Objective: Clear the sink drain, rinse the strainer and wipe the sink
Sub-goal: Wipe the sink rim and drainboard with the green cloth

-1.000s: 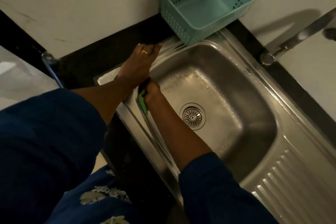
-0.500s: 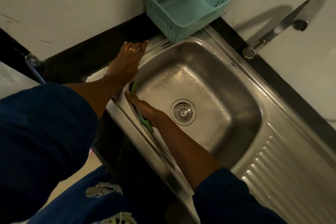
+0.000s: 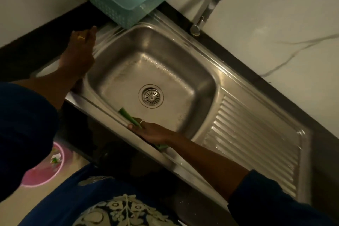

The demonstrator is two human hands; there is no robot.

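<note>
A person is standing at a stainless steel sink (image 3: 205, 57) set into a dark bench, seen from above. The right hand (image 3: 152, 132) is lying flat, fingers extended, pressing a green scrub pad (image 3: 128, 116) against the basin's near wall just under the rim, apparently wiping that side. The pad is mostly hidden beneath the hand; only its two ends are showing. The left hand (image 3: 79, 51), wearing a ring, is resting with fingers loosely spread on the sink's left rim near the bench's back edge, holding nothing, probably bracing the body. The round strainer (image 3: 151, 96) is sitting in the drain at the basin's centre and looks clear of debris. A teal plastic basket (image 3: 117, 11) is standing at the back left corner, and the tap (image 3: 205, 14) is jutting from the wall. Dim light is blurring the basin's wetness. A pink object (image 3: 45, 174) on the floor is partly cut off by a sleeve.
</note>
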